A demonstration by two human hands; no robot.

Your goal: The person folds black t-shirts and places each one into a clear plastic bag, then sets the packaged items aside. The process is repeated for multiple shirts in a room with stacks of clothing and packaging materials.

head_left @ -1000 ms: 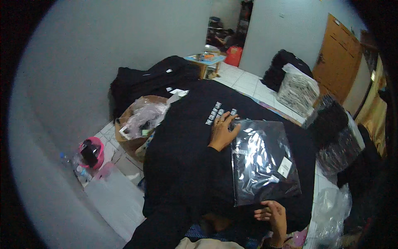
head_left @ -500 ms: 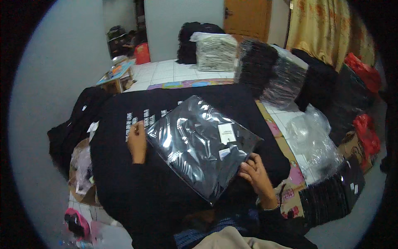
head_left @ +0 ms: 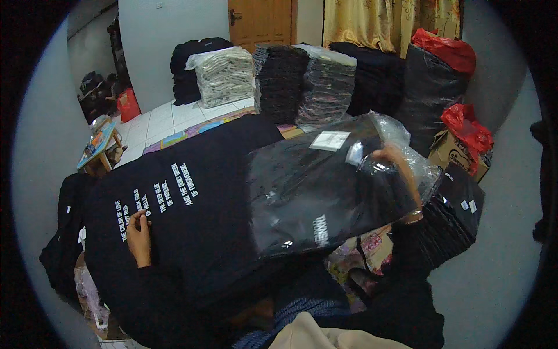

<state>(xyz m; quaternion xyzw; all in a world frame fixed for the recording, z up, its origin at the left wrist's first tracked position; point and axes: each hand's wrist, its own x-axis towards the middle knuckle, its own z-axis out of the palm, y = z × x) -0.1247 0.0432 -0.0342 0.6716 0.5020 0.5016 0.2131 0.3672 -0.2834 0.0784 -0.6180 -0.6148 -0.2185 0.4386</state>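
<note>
My right hand (head_left: 396,163) grips the upper right edge of a clear plastic bag (head_left: 302,198) with a folded black shirt in it. The bag is tilted and lifted at the right, with white labels showing near its top edge. Under and left of it spreads a black T-shirt (head_left: 192,215) with white printed lines, lying flat on a dark layer of cloth. Over the print's left end is my left hand (head_left: 139,238), fingers curled in a pinch; whether anything small is between them is hidden.
At right lies a pile of bagged black shirts (head_left: 439,224), next to a cardboard box (head_left: 456,154) with a red plastic bag (head_left: 468,131). Tall stacks of packed clothes (head_left: 279,81) line the back. A small low table (head_left: 102,145) is at far left.
The bagged shirt has moved right, lifted and turned in my right hand. My left hand has come away from its edge. The view has swung to the right.
</note>
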